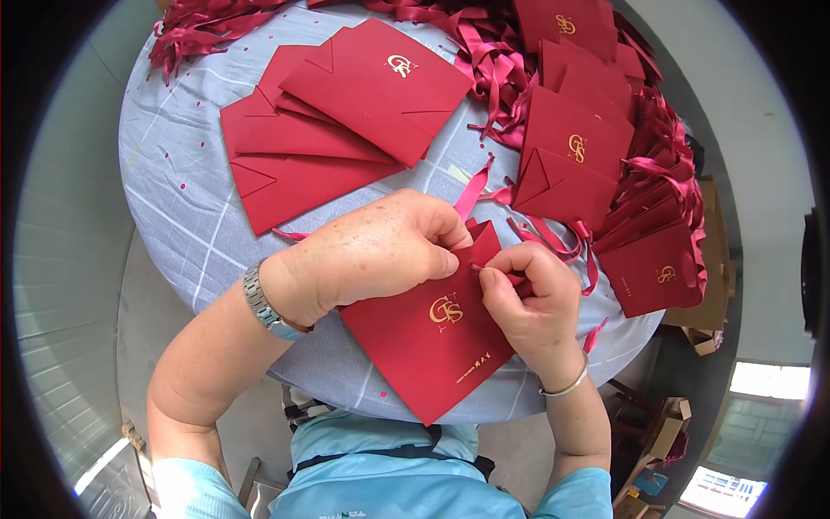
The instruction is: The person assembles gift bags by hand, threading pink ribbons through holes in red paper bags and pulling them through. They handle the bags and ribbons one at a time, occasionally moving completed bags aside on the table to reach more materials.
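A dark red paper gift bag [432,355] with gold lettering lies flat at the near edge of the table, tilted. My left hand [380,246], with a metal watch at its wrist, is closed in a pinch at the bag's upper edge. Close beside it, my right hand [536,298] pinches the tip of a pink-red ribbon near the same edge. A ribbon end [473,192] sticks up behind my left fingers. Exactly how the ribbon passes through the bag is hidden by my fingers.
Flat red bags [346,104] lie fanned out at the far left of the round, cloth-covered table [199,251]. To the right are bags with ribbons [575,156] and a dense stack of them [653,251]. Loose ribbons [497,78] lie between. Cardboard boxes [718,233] stand beyond the table.
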`<state>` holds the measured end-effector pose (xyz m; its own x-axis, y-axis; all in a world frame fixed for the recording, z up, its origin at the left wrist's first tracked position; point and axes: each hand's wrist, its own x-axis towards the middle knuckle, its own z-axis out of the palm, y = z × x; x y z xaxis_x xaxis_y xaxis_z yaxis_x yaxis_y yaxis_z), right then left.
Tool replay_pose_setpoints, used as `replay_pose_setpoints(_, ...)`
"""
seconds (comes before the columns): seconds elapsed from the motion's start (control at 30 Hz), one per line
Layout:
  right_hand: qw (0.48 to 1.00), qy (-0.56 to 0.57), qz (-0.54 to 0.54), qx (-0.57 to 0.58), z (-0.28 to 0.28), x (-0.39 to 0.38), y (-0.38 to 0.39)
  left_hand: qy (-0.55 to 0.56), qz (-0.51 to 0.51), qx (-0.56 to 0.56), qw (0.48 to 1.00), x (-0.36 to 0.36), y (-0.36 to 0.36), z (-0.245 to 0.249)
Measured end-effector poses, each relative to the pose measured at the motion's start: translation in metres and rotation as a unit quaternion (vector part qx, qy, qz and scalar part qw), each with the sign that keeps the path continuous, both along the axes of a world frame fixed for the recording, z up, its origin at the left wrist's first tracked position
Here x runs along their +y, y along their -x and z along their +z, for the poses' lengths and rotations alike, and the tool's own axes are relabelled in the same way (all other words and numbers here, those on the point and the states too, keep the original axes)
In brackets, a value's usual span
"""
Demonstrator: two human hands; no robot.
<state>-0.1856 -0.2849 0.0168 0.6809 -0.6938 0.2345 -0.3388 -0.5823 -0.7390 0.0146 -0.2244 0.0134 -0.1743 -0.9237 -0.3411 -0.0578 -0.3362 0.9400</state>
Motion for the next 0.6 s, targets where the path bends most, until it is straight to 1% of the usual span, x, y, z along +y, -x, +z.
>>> replay_pose_setpoints(0.13,1.0,-0.027,-0.009,-0.012,-0.002,-0.002,0.0,0.004,0.016,0.009,1.0,0.0,0.003,-0.003)
replay_pose_setpoints(0.2,1.0,0.006,-0.014,0.004,0.002,0.0,-0.003,0.006,0.033,0.007,0.999,0.001,0.005,-0.002)
replay_pose_setpoints(0.33,0.999,0.022,-0.022,0.04,0.012,0.002,-0.008,0.034,0.041,-0.005,0.999,0.001,0.008,-0.003)
replay_pose_setpoints(0.4,0.992,0.076,-0.01,0.096,0.017,0.001,-0.012,0.084,0.051,-0.018,0.995,0.003,0.011,-0.006)
replay_pose_setpoints(0.43,0.992,0.077,-0.011,0.096,0.019,0.001,-0.014,0.085,0.05,-0.018,0.995,0.005,0.013,-0.004)
replay_pose_setpoints(0.5,0.971,0.178,0.018,0.16,0.021,0.003,-0.021,0.145,0.067,-0.08,0.984,0.007,0.016,0.0)
replay_pose_setpoints(0.53,0.97,0.18,0.018,0.161,0.022,0.004,-0.023,0.147,0.067,-0.079,0.984,0.008,0.016,0.0)
replay_pose_setpoints(0.6,0.949,0.225,0.039,0.22,0.023,0.005,-0.028,0.178,0.078,-0.139,0.971,0.009,0.016,-0.004)
